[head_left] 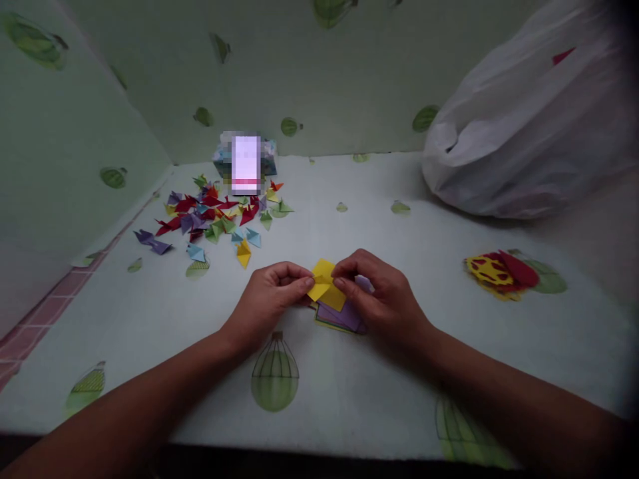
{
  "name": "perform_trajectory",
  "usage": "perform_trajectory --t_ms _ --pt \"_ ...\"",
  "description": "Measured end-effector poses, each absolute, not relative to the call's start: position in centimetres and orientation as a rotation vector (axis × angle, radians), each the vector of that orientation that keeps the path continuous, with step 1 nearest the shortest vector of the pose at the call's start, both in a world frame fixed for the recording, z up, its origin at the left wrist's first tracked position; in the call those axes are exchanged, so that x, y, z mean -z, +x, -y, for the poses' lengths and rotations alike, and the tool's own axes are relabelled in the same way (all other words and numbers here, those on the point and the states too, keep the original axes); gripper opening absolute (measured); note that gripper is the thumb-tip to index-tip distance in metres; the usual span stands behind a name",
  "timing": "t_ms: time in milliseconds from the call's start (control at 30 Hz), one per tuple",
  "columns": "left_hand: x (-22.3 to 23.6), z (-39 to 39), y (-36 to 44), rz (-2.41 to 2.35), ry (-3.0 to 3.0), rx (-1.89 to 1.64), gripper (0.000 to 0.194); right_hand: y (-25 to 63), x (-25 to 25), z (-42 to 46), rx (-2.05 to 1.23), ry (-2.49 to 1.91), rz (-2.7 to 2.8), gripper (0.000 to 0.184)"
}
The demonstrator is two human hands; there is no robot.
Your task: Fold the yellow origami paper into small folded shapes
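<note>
A partly folded piece of yellow origami paper is held between my two hands at the middle of the table. My left hand pinches its left corner between thumb and fingers. On the other side, my right hand pinches the upper right part, fingertips curled. Beneath the yellow paper lies a small stack of purple paper, partly covered by my right hand. Folded paper cranes in red, purple, green, blue and yellow lie heaped at the back left.
A lit phone, blurred out, leans against a patterned box at the back. A large white plastic bag bulges at the back right. Red and yellow cut pieces lie at the right on the balloon-patterned table cover. Walls stand behind and left.
</note>
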State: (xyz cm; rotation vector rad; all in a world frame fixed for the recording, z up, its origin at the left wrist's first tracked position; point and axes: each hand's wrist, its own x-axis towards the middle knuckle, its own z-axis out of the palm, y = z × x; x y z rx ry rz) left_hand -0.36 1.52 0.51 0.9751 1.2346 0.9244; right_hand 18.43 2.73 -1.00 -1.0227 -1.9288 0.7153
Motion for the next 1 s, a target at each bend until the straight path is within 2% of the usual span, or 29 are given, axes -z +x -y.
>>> perform_trajectory --t_ms 167,433,1000 --pt "-0.2 -1.4 -0.3 -1.200 0.913 -0.996 0.017 18.1 1.3 -2.4 -0.561 -0.827 2.100 0.011" --pt "0.0 -0.6 0.2 -1.161 0.818 -1.026 0.017 17.6 1.1 -2.0 -0.269 -0.864 2.220 0.020" --pt "0.6 0.1 0.6 -1.030 0.773 -1.038 0.013 17.4 0.9 -1.3 -0.810 -1.062 1.850 0.010"
